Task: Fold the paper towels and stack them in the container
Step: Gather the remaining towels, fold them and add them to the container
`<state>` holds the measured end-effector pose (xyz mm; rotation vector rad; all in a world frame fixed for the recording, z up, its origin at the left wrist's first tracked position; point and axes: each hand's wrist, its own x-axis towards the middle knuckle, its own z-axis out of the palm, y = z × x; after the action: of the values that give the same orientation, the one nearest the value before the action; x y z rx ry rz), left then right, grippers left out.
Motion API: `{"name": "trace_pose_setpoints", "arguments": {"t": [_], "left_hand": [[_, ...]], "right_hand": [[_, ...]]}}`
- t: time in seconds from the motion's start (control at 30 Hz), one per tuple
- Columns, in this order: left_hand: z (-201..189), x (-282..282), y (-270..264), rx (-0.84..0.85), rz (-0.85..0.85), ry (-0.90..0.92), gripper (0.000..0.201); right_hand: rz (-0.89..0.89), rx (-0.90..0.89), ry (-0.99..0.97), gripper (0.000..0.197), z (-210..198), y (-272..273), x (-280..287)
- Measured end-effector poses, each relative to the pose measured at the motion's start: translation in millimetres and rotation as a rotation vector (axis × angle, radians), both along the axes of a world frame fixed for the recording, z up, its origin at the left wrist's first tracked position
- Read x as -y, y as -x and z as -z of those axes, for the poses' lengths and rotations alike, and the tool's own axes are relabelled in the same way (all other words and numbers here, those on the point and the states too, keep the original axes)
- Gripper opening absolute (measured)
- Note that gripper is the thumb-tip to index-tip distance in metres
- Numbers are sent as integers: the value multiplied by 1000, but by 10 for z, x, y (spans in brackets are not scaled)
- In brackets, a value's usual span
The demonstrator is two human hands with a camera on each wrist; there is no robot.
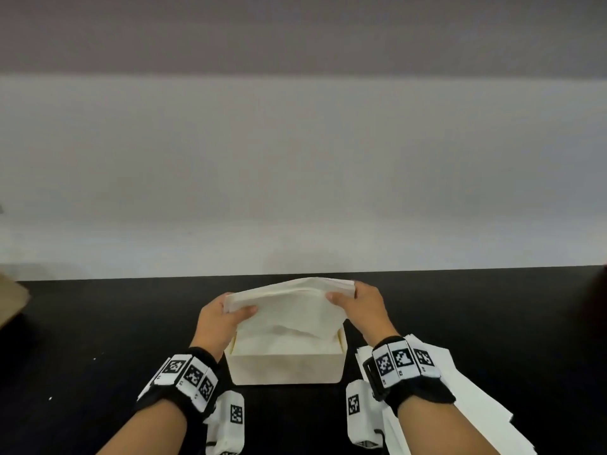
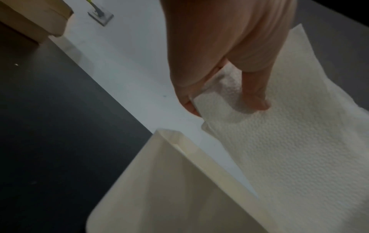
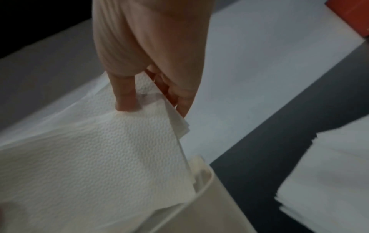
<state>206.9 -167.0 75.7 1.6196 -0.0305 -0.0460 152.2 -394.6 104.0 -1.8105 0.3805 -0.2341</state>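
A folded white paper towel (image 1: 292,307) hangs over the cream container (image 1: 285,367) in the middle of the black table, its lower part sagging into the opening. My left hand (image 1: 230,310) pinches the towel's left top corner (image 2: 211,104) between thumb and fingers. My right hand (image 1: 351,297) pinches the right top corner (image 3: 159,110) the same way. In the left wrist view the container's wall (image 2: 159,181) stands just below the towel (image 2: 289,149). The right wrist view shows the towel (image 3: 89,157) dipping inside the container's rim (image 3: 203,186).
A loose pile of unfolded white paper towels (image 1: 473,399) lies to the right of the container, also visible as a pile (image 3: 329,181) in the right wrist view. A brown cardboard box (image 1: 10,300) sits at the table's far left. A white wall rises behind the table.
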Motion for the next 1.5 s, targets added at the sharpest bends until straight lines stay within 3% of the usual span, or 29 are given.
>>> {"name": "trace_pose_setpoints", "arguments": {"t": [0.13,0.27,0.37,0.5,0.6,0.7,0.8,1.0,1.17,1.37,1.5], "left_hand": [[151,-10,-83,-50,14,-62,25],[216,60,-140,-69,12,-113,52],[243,92,-174,-87,-10,-95,65],[297,116,-193,-109,-14,-91,66],[313,103,-201,-99,-35,-54,46],[282,25,-204,-112,-19,64,28],[266,-35,-191,-120,13,94,30],[284,-25,-200,-138,64,48,39],[334,-20,-296,-153,131,-45,67],[432,19,-384,-149,153,-52,78],[394,69,-329,-153,126,-61,61]], "right_hand": [[-67,-63,-149,23,211,-108,-31],[-107,-115,-218,49,327,-144,-26],[-124,-134,-214,55,376,-173,-33],[-157,-192,-130,46,434,-206,-102],[-83,-163,-90,23,459,-231,-117],[-33,-80,-129,17,436,-234,-81],[-60,-59,-197,21,401,-203,-52],[-134,-65,-236,50,477,-205,-49],[-156,-89,-236,54,504,-232,-75],[-161,-118,-208,47,529,-244,-83],[-152,-93,-245,31,529,-220,-66]]}}
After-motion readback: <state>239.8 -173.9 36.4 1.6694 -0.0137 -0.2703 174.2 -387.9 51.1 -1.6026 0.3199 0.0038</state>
